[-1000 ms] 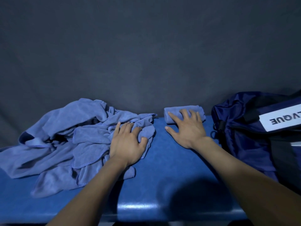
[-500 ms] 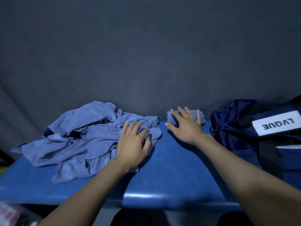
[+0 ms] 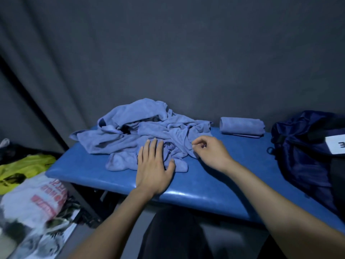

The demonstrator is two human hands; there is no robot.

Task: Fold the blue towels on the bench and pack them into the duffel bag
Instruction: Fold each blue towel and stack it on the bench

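Bench (image 3: 233, 176) padding, blue, bears crumpled towels (image 3: 141, 131) against dark curtain (image 3: 168, 53).

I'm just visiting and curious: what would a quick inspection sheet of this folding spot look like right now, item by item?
Surface: blue padded bench, glossy front edge.
Job's things: crumpled heap of light blue towels at the bench's left end; one rolled light blue towel apart from it, at the back; dark navy duffel bag with a white label on the right.
Clutter: yellow-green fabric and white printed plastic bag on the floor, left.
Hands: left hand rests flat on the heap; right hand has its fingers pinching a towel edge.
Cables: nothing seen.
Surroundings: dark grey curtain behind.
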